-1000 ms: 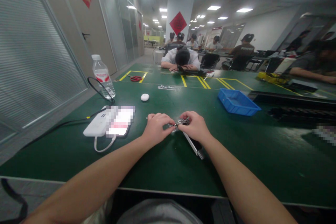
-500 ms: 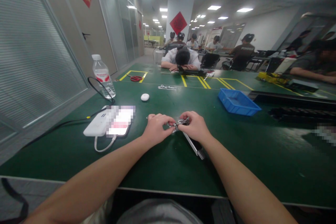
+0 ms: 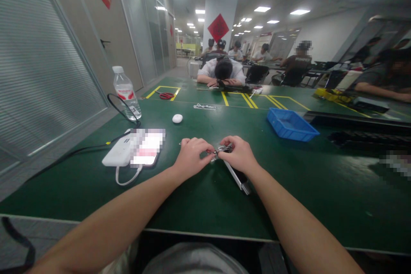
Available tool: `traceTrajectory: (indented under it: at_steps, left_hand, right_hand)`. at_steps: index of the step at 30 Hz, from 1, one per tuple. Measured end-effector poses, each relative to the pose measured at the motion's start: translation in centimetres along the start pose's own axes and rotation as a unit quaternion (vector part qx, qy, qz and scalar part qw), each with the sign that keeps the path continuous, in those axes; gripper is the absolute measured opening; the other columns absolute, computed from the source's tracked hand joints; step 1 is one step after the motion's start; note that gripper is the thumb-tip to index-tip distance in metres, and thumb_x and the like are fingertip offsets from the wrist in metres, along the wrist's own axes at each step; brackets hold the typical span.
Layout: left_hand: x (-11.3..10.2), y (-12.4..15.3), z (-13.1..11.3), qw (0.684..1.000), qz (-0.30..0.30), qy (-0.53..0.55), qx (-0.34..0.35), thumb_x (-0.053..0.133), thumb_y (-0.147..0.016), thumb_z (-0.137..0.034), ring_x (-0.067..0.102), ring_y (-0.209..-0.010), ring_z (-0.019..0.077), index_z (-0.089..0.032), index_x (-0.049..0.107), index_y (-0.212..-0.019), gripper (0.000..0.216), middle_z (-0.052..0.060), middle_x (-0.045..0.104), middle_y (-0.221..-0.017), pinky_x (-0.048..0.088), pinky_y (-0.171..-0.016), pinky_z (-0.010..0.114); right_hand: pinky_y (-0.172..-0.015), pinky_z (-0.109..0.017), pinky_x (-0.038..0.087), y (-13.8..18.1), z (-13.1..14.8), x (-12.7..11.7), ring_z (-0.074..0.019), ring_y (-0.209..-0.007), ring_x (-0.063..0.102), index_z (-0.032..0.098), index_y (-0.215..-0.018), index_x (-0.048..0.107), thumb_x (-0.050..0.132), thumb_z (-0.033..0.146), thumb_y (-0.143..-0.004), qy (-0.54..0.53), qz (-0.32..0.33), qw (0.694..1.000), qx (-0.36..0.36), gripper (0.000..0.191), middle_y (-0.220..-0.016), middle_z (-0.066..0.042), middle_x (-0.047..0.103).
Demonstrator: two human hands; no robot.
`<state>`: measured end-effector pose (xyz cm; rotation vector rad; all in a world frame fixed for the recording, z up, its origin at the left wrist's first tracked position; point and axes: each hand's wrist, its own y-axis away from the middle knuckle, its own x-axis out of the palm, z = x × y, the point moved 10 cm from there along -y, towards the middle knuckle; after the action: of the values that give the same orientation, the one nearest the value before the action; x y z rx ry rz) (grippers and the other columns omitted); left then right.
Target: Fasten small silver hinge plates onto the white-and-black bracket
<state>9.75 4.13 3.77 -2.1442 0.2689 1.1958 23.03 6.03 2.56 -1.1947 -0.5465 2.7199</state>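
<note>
While the green table (image 3: 205,214) spreads beneath everything in reach, a person in a white top (image 3: 237,70) rests head on folded arms at its far side. A blue tray (image 3: 292,126) sits beyond the right hand (image 3: 240,156), off to the right; a clear bottle (image 3: 125,94) stands upright at the far left. Next in size, a dark bar with a silver edge (image 3: 233,174) slants from under the right hand toward the near side, its far end hidden by that hand. Left of it, the left hand (image 3: 191,156) faces the right, both with thumb and fingers drawn into a narrow pinch. A white power bank (image 3: 114,153) and a lit phone (image 3: 150,154) lie side by side, left of the left hand; a rounded white case (image 3: 177,118) lies beyond it. Smallest, a shiny metal fitting (image 3: 222,150) sits between the hands, held by fingertips of both; whether it joins the bar, I cannot tell.
</note>
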Motion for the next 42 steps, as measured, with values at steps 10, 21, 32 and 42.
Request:
traceTrajectory:
  at_steps: [10,21,32,42]
  left_hand:
    - [-0.1,0.0,0.3,1.000,0.000,0.008,-0.007,0.065,-0.081,-0.032,0.059,-0.087,0.0160,-0.023,0.064,-0.083,0.009,-0.003,0.070,-0.088,0.025,-0.082,0.035]
    - [0.0,-0.1,0.7,0.999,0.003,0.022,-0.030,0.071,-0.075,-0.033,0.057,-0.087,0.0162,-0.021,0.062,-0.077,0.015,-0.005,0.068,-0.086,0.026,-0.081,0.034]
    - [0.0,-0.1,1.2,0.997,0.005,0.054,-0.062,0.076,-0.069,-0.033,0.058,-0.085,0.0174,-0.020,0.064,-0.073,0.018,-0.003,0.068,-0.085,0.031,-0.078,0.033]
    - [0.9,-0.2,2.3,0.983,0.021,0.151,-0.098,0.078,-0.063,-0.028,0.056,-0.073,0.0148,-0.019,0.065,-0.071,0.018,-0.001,0.064,-0.079,0.039,-0.069,0.028]
  right_hand:
    - [-0.066,-0.028,0.043,0.1,-0.1,0.0,-0.0153,-0.071,0.054,0.019,-0.078,0.066,0.064,0.025,-0.058,-0.002,0.001,1.000,0.006,0.022,-0.077,-0.001,0.059]
    - [-0.066,-0.028,0.043,0.1,0.4,0.0,-0.0153,-0.071,0.054,0.019,-0.078,0.066,0.066,0.023,-0.057,-0.002,0.004,1.000,-0.009,0.021,-0.077,-0.001,0.059]
    - [-0.068,-0.029,0.044,0.3,1.2,0.1,-0.0170,-0.075,0.057,0.019,-0.079,0.066,0.065,0.021,-0.057,0.003,0.005,0.999,-0.039,0.022,-0.079,-0.001,0.060]
    - [-0.068,-0.029,0.043,0.5,1.8,0.0,-0.0170,-0.075,0.056,0.019,-0.079,0.064,0.064,0.020,-0.057,0.001,0.012,0.999,-0.051,0.022,-0.079,-0.002,0.060]
